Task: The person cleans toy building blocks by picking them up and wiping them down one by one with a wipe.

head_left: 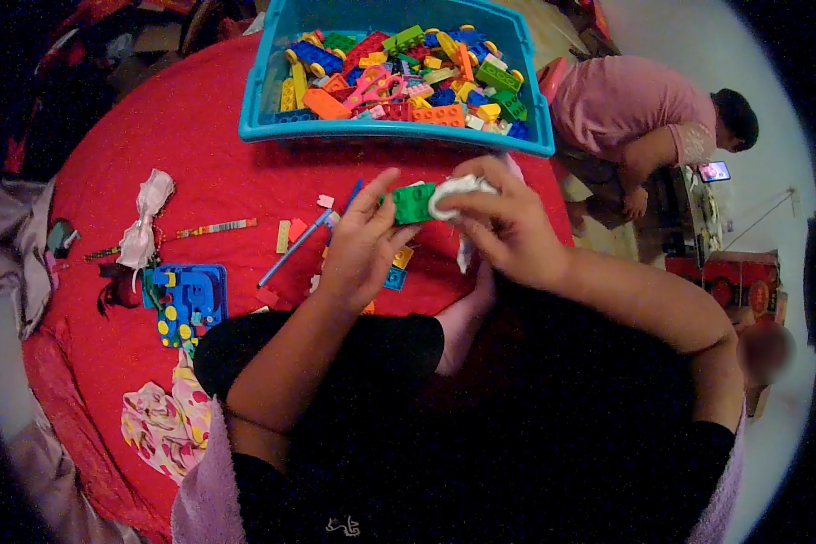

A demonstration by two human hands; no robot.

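Between my hands is a green toy brick, held above the red cloth. My left hand has its fingers around the brick's left side. A bunched white cloth is pinched in my right hand and touches the brick's right end. Below the hands, partly hidden, lie a yellow brick and a blue brick. A blue stick lies left of my left hand.
A blue bin of colourful bricks stands at the top. Leftward are a blue toy base, a pink bow and a patterned cloth. Another person bends over at the right.
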